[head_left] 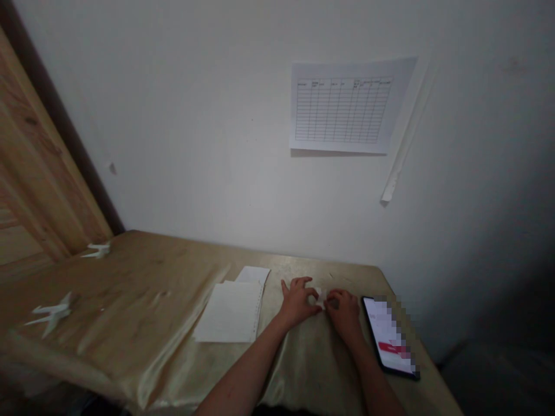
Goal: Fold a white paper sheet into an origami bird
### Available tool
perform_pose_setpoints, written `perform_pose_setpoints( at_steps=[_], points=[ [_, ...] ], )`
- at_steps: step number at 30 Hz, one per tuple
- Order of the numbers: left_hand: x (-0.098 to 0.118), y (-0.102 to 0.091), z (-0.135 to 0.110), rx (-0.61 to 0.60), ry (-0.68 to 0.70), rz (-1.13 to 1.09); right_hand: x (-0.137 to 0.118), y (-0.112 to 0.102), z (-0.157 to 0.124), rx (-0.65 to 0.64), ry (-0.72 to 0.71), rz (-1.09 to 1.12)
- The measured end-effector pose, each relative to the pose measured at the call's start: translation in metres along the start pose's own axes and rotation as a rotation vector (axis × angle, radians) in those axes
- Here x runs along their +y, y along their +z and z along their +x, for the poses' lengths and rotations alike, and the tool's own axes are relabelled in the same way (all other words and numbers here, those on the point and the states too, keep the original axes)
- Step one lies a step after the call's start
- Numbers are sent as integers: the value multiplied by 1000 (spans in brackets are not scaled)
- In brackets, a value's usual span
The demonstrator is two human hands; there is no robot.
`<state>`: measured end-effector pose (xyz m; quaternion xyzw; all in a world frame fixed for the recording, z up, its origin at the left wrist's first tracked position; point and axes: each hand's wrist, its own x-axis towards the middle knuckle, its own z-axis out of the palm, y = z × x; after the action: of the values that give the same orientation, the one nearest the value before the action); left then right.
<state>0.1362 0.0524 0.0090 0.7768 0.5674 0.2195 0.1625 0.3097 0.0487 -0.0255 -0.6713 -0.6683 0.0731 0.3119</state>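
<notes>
Both my hands rest on the table [143, 289] near its far right part. My left hand [297, 301] and my right hand [344, 311] meet over a small white piece of paper [321, 297], pinching it between their fingertips. The left hand's outer fingers are spread on the cloth. Most of the small paper is hidden by my fingers. A stack of white sheets [231, 312] lies just left of my left hand.
A phone [387, 335] with a lit screen lies right of my right hand, near the table's edge. Two folded white paper figures [51, 314] [97, 250] sit at the far left. A printed grid sheet [347, 107] hangs on the wall. A wooden door [30, 173] stands left.
</notes>
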Motion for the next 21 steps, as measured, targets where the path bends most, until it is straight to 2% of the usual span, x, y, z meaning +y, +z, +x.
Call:
perform_pose_setpoints(
  at_steps=[8, 16, 21],
  points=[
    [-1, 0, 1, 39, -11, 15, -1, -4, 2, -14, -105, 140],
    [-2, -1, 0, 53, -4, 51, 1, -3, 2, -70, -39, 221],
    [-3, 0, 0, 68, 12, 24, 5, -1, 3, -67, -49, 250]
  ],
)
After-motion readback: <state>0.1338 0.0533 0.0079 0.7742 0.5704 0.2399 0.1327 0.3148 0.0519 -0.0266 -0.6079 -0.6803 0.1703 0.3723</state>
